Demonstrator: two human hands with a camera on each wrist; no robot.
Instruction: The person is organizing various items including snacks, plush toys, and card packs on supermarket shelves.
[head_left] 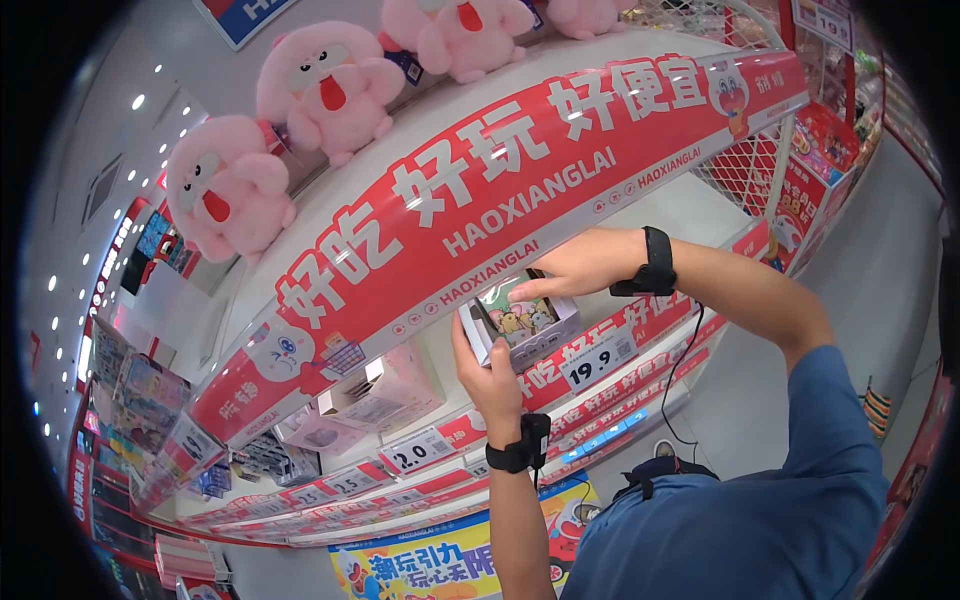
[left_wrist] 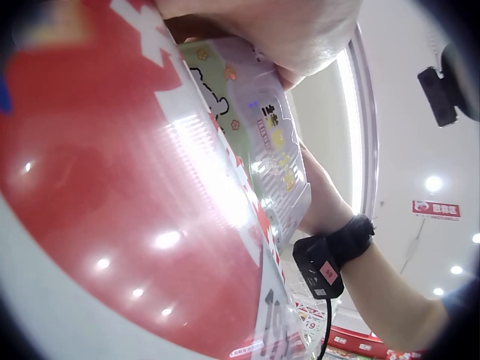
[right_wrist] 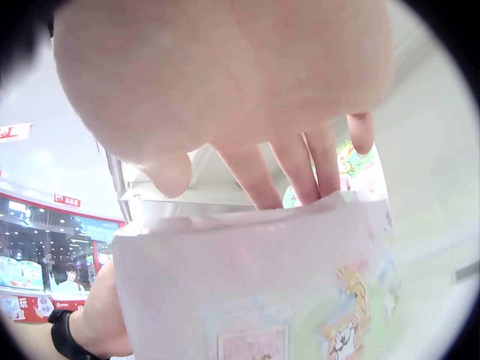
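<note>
A small lavender and green box (head_left: 535, 335) with cartoon figures is above the shelf edge, under the big red sign. My left hand (head_left: 487, 385) grips its left end, thumb on the near side; the left wrist view has this palm (left_wrist: 270, 30) over the box's printed side (left_wrist: 274, 150). From the right my right hand (head_left: 580, 262) reaches over the box top. In the right wrist view its extended fingers (right_wrist: 304, 169) point down behind the box's upper edge (right_wrist: 255, 225), which hides their tips; whether they hold anything inside cannot be seen.
A red sign (head_left: 480, 170) runs along the upper shelf, with pink plush toys (head_left: 325, 90) on top. Pink boxes (head_left: 375, 400) stand on the shelf left of my hands. Price strips (head_left: 590, 370) line the shelf edges; a white wire rack (head_left: 745, 170) is at the right.
</note>
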